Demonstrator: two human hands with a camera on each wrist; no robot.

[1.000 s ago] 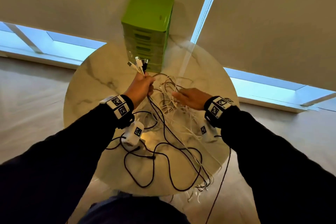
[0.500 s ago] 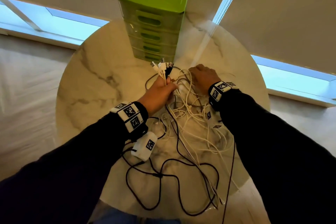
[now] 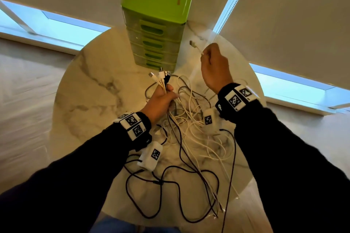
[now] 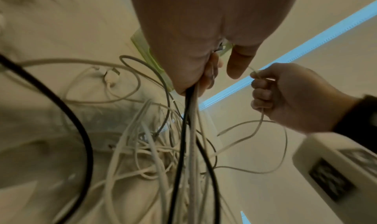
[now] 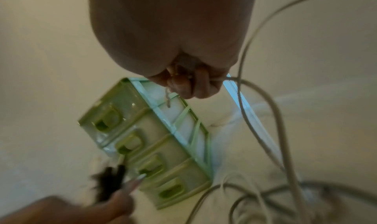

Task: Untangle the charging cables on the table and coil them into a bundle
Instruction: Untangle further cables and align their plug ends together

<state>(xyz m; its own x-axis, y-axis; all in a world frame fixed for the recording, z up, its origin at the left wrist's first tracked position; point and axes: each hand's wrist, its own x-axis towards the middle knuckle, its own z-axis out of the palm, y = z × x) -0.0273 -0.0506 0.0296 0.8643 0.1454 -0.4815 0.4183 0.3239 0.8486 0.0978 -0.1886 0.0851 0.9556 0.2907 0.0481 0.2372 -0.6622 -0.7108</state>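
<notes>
From my head view, my left hand (image 3: 161, 100) grips a fistful of plug ends (image 3: 161, 77), white and one black, fanned upward just in front of the green drawer unit (image 3: 157, 24). My right hand (image 3: 214, 68) is raised above the worktop (image 3: 85, 85), pinching a single white cable (image 3: 196, 47) close behind its connector. The other charging cables (image 3: 189, 128) lie in a loose heap, thin white ones crossing thicker black loops that run to the near edge. I judge them light and limp, so they will slide and snag on each other; the best hold is just behind the stiff plug, drawing one strand out at a time.

At my left wrist, the fingers (image 4: 208, 75) curl round black and pale cords (image 4: 189, 114) that fall straight down into the knot below. The right hand (image 4: 285, 95) is beside it, closed on its thin strand, which sags in a slack curve.

At my right wrist, the fingertips (image 5: 189, 85) are pressed together on the white cable (image 5: 255, 90), which loops away to the right; the picture is blurred, and the short plug end dangles over the drawer unit (image 5: 146, 138).
</notes>
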